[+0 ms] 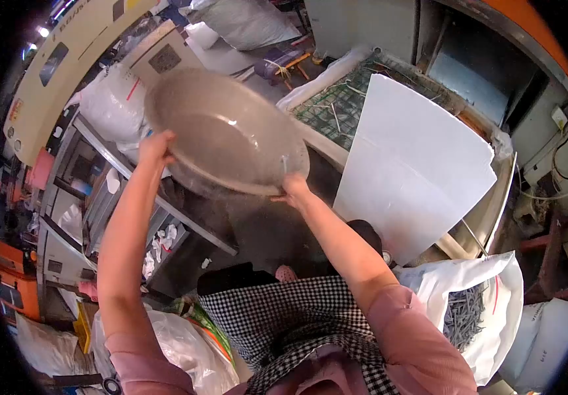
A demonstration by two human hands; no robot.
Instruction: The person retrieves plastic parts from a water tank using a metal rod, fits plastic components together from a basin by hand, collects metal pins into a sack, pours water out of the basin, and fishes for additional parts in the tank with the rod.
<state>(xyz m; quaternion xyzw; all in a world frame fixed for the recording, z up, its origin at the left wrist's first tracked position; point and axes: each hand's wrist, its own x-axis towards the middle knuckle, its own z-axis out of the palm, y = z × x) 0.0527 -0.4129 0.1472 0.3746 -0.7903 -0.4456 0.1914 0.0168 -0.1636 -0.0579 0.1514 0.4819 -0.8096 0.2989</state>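
A large round basin (pixel 231 131), grey-beige and blurred a little by motion, is held up in front of me, tilted so that its inside faces me. Nothing shows inside it apart from glints of light. My left hand (pixel 157 148) grips its rim at the near left, fingers closed around the edge. At the near right, my right hand (pixel 294 189) pinches the rim, thumb on the inner side. A white board (pixel 415 164) leans to the right of the basin, over a bin lined with green mesh (pixel 330 108).
At my lower right stands an open white sack (pixel 488 316) of small dark grey pieces (pixel 463 317). A metal frame (pixel 165 214) runs along the left, near a stuffed white sack (pixel 109 102). A beige machine (pixel 66 66) stands at upper left. Plastic bags (pixel 185 342) lie at lower left.
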